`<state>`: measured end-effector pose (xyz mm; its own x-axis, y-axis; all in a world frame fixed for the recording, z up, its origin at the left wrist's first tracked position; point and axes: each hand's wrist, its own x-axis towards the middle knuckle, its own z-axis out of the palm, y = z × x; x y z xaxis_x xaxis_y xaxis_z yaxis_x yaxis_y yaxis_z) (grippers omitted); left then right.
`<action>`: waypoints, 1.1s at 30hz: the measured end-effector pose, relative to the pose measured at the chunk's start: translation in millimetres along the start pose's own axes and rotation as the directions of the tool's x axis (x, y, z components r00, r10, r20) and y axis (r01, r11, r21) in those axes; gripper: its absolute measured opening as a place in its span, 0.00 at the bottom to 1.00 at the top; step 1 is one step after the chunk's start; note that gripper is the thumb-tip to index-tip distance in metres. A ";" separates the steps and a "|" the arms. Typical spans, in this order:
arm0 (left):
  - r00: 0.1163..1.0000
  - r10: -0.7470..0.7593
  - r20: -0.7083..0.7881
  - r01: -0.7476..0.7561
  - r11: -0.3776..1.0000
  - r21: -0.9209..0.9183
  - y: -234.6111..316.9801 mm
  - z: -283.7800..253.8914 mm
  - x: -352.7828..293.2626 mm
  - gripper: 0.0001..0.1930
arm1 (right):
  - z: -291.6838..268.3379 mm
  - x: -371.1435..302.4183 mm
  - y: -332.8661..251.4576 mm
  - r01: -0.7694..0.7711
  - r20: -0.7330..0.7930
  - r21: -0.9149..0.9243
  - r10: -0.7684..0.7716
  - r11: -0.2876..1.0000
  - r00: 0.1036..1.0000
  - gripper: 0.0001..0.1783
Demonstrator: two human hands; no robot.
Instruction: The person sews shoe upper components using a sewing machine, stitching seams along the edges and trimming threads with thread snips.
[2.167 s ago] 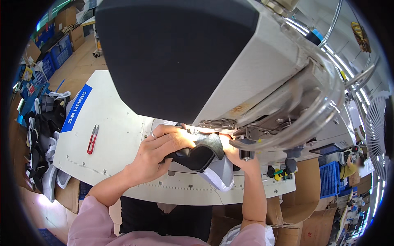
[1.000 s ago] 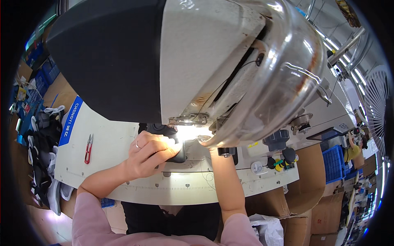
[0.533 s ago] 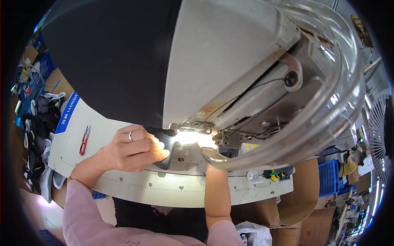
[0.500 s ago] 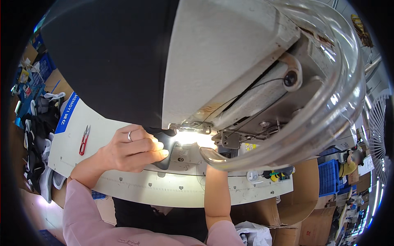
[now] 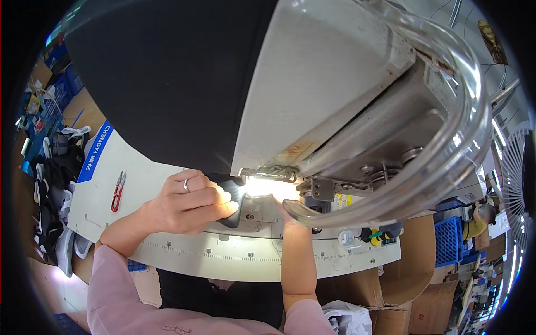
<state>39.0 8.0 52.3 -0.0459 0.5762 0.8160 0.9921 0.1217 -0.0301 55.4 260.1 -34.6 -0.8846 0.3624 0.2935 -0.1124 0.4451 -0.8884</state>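
Note:
My left hand [image 5: 192,202], with a ring on one finger, is closed on the left side of a black padded piece [image 5: 233,204] that looks like leather. The piece lies under the head of a grey sewing machine [image 5: 318,84], beside its bright lamp. My right hand [image 5: 286,196] reaches in from below, near the needle area. Glare and a clear curved guard [image 5: 385,206] hide most of its fingers, so I cannot make out what they touch.
Red-handled thread snips [image 5: 118,192] lie at the left of the white table [image 5: 184,257], which has a ruler along its front edge. Dark and grey shoe parts [image 5: 58,184] are heaped further left. Small tools [image 5: 379,231] sit at right, above cardboard boxes [image 5: 407,268].
The machine's lever and its thread, visible at right before, no longer show. The whole view has shifted slightly; my left hand still holds the black piece.

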 end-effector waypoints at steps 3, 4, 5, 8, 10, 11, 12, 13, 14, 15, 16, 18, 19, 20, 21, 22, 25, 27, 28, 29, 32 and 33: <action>1.000 0.017 -0.026 -0.017 1.000 -0.001 -1.5 2.3 -2.5 0.16 | 4.1 -5.0 6.7 -0.010 -0.024 0.074 0.012 0.997 1.000 0.14; 0.999 0.017 -0.029 -0.017 1.000 -0.002 -1.3 2.5 -2.6 0.15 | 7.8 -0.9 5.1 -0.017 -0.034 0.098 0.020 0.995 0.999 0.14; 0.999 0.018 -0.033 -0.018 1.000 -0.004 -1.1 2.7 -2.4 0.15 | 4.6 -0.7 5.8 -0.024 -0.043 0.122 0.029 0.992 0.999 0.14; 0.999 0.018 -0.046 -0.018 1.000 0.007 -2.6 3.9 -2.4 0.14 | 3.8 -2.7 10.8 -0.032 -0.063 0.196 0.045 0.980 0.997 0.13; 0.999 -0.001 -0.050 0.001 1.000 -0.007 -7.0 9.9 -8.0 0.13 | 8.0 0.2 12.8 -0.035 -0.074 0.246 0.055 0.969 0.996 0.13; 0.998 -0.020 -0.054 0.019 1.000 -0.023 -8.5 11.9 -9.5 0.13 | 9.2 2.6 13.5 -0.036 -0.081 0.271 0.061 0.962 0.995 0.13; 0.999 -0.036 -0.039 0.035 0.999 -0.009 -8.7 11.9 -9.4 0.13 | 8.9 4.1 14.5 -0.038 -0.088 0.296 0.067 0.954 0.994 0.13; 0.999 -0.036 -0.036 0.036 0.999 -0.011 -9.3 13.3 -9.6 0.13 | 9.0 1.9 15.6 -0.043 -0.096 0.321 0.078 0.946 0.992 0.13; 0.998 -0.038 -0.058 0.038 0.999 -0.002 -10.5 16.6 -9.6 0.13 | 9.1 7.2 15.2 -0.047 -0.103 0.346 0.088 0.937 0.991 0.13; 0.996 -0.040 -0.081 0.041 0.999 0.007 -11.2 18.3 -9.4 0.13 | 8.6 7.5 16.3 -0.051 -0.110 0.370 0.098 0.928 0.989 0.13; 0.996 -0.039 -0.081 0.039 0.999 0.004 -12.1 18.0 -8.9 0.13 | 8.1 8.8 17.9 -0.052 -0.120 0.392 0.107 0.919 0.987 0.12; 1.000 -0.005 -0.012 0.005 0.999 0.034 -13.1 15.2 -7.8 0.13 | 6.9 11.6 21.1 -0.051 -0.135 0.433 0.120 0.900 0.983 0.12; 1.000 -0.008 -0.014 0.008 0.999 0.037 -11.9 13.6 -4.9 0.13 | 7.1 11.4 22.7 -0.050 -0.137 0.454 0.125 0.890 0.983 0.12; 0.997 -0.001 -0.074 0.003 0.999 0.033 -9.1 12.7 0.7 0.12 | 8.3 12.1 24.0 -0.049 -0.136 0.475 0.129 0.879 0.982 0.12; 0.991 0.005 -0.134 0.000 0.999 0.032 -6.0 9.8 7.2 0.12 | 8.9 13.0 25.5 -0.049 -0.132 0.495 0.130 0.868 0.983 0.12; 0.994 0.037 -0.098 -0.019 0.984 0.178 -2.0 0.4 14.3 0.10 | 13.5 14.6 27.0 -0.052 -0.111 0.519 0.127 0.853 0.986 0.12; 0.999 0.003 -0.035 0.002 0.987 0.160 -1.2 -3.8 5.6 0.09 | 5.9 11.0 34.1 -0.077 -0.002 0.590 0.096 0.804 0.995 0.12; 1.000 -0.024 -0.012 0.026 0.978 0.207 4.8 -5.8 10.2 0.10 | -8.9 22.2 36.3 -0.109 0.084 0.632 0.072 0.768 0.994 0.11; 0.997 -0.079 0.013 0.074 0.977 0.199 7.8 -6.5 7.4 0.13 | -14.3 30.6 34.3 -0.131 0.128 0.653 0.061 0.746 0.990 0.11; 0.991 -0.131 0.035 0.122 0.975 0.185 9.2 -7.5 4.4 0.16 | -19.4 39.2 30.7 -0.153 0.167 0.671 0.053 0.725 0.985 0.11; 0.880 -0.427 0.210 0.442 0.896 -0.030 10.1 -15.9 3.3 0.22 | -24.7 42.5 28.3 -0.218 0.254 0.716 0.043 0.664 0.966 0.11; 0.875 -0.441 0.202 0.453 0.891 -0.016 9.2 -19.6 7.3 0.22 | -20.5 44.6 27.5 -0.234 0.269 0.729 0.044 0.644 0.962 0.11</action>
<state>50.0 -2.6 69.3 -0.5010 0.6134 0.6105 0.8654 0.3562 0.3524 22.1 305.4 -38.7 -0.9779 0.1478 0.1480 -0.1955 -0.3947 -0.8978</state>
